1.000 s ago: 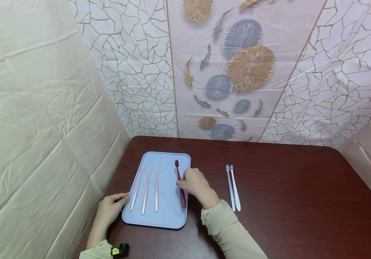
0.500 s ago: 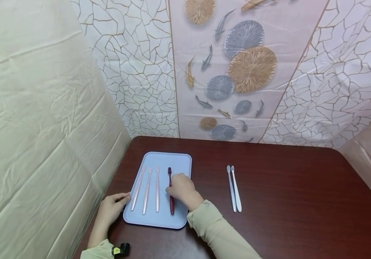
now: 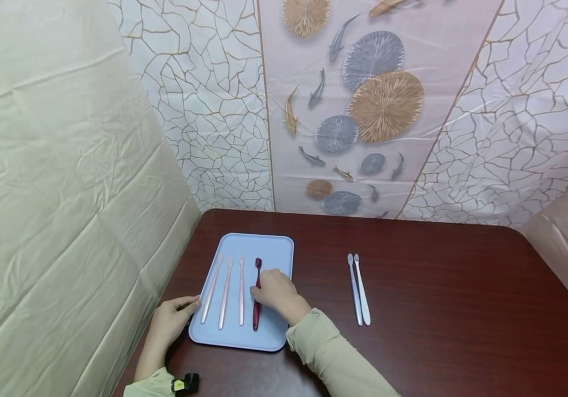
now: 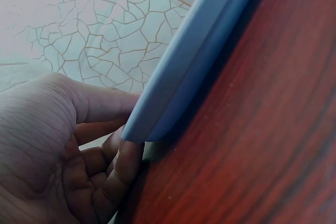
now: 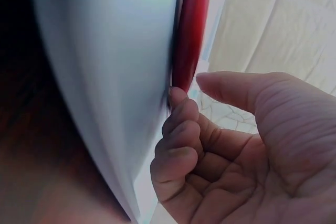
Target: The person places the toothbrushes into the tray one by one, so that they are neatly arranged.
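A dark red toothbrush [image 3: 256,314] lies lengthwise over the right half of the light blue tray [image 3: 274,248]. My right hand [image 3: 277,289] holds it at mid-handle between thumb and fingers; in the right wrist view the red handle [image 5: 193,30] passes between the thumb and curled fingertips. Three pale pink toothbrushes [image 3: 241,292] lie side by side in the tray, left of the red one. At the tray's left edge my left hand [image 3: 168,322] pinches the rim; the left wrist view has the thumb against the tray wall [image 4: 178,61] and fingers curled beneath.
A lilac toothbrush [image 3: 355,292] and a white toothbrush [image 3: 363,295] lie close together on the dark wooden table [image 3: 437,309], right of the tray. Beige cloth [image 3: 90,220] hangs along the left, and a patterned cloth stands behind the table.
My right hand has moved left with the red toothbrush, from the tray's right edge toward the pink ones, and the brush now lies straighter. The left hand stays on the rim.
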### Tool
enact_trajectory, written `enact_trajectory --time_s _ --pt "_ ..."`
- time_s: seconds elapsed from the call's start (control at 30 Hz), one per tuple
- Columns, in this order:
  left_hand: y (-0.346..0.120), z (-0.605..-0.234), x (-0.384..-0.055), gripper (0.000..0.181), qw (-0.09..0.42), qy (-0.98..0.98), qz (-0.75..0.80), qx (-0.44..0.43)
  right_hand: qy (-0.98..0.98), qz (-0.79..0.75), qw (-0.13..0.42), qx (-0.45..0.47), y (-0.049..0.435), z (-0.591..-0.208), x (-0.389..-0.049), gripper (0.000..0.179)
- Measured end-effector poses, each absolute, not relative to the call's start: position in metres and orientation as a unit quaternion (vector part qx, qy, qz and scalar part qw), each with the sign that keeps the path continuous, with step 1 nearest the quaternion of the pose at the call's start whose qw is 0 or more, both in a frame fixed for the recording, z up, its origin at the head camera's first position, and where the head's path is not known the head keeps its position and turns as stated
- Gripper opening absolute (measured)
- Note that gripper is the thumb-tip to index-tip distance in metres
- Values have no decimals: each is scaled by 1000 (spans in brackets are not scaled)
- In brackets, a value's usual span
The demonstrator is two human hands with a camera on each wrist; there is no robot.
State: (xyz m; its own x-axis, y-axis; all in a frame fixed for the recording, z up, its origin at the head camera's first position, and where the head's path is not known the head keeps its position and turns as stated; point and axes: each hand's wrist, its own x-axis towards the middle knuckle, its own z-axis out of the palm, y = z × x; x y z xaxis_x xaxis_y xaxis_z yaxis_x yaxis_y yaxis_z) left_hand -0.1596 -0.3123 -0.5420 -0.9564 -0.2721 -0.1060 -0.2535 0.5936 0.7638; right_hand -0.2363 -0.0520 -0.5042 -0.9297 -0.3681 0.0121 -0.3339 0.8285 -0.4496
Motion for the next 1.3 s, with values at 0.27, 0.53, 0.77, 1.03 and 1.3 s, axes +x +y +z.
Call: enact_trajectory --time_s 0.27,0.53,0.77,1.03,1.3 --pt "-313 -544 -160 34 14 -894 -424 146 949 -255 24 -183 -25 -488 -235 49" --pt "-312 -546 -158 36 7 -890 -431 149 948 -269 -19 -170 42 -481 -238 43" --pt "-313 -543 -159 37 9 -894 -424 147 968 -228 6 -107 118 -488 -241 42" --pt "-316 -541 -158 39 6 -893 -423 155 973 -220 53 -48 153 -498 -238 44" --pt "-312 -543 -160 37 6 -887 -435 156 971 -228 62 -45 159 -497 -235 36"
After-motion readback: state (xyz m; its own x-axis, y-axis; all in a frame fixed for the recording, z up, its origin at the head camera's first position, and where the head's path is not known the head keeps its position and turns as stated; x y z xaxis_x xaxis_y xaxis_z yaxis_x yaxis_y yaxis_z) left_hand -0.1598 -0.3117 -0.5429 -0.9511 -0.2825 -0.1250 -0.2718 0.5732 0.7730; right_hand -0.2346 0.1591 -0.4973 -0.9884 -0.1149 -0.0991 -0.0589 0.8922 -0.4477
